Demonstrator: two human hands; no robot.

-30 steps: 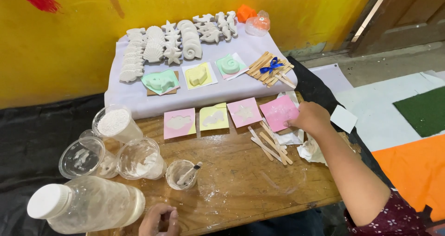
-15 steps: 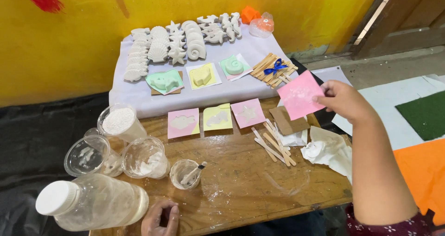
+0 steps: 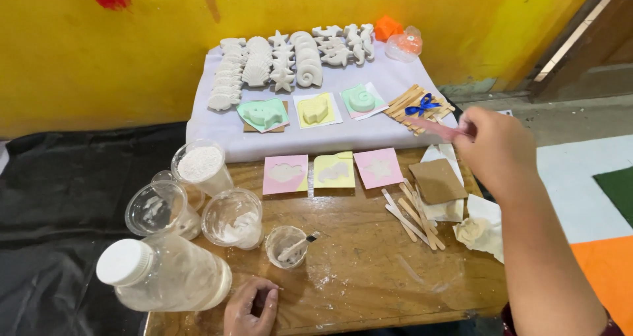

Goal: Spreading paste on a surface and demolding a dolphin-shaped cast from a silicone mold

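Lifted since the earlier frame, the pink mould [image 3: 436, 129] now sits edge-on, pinched in the right hand [image 3: 498, 148] above the brown card [image 3: 437, 180]—light, floppy, best held by its rim; left hand [image 3: 250, 307] rests curled, empty.

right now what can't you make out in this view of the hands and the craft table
- Pink mould, head view: seen edge-on and blurred in the right hand, so its cavity shape is hidden.
- Left hand, head view: cut off by the bottom edge; wrist out of frame.
- Small cup, head view: contents too small and smeared to identify.
- Crumpled paper, head view: partly behind the right forearm.
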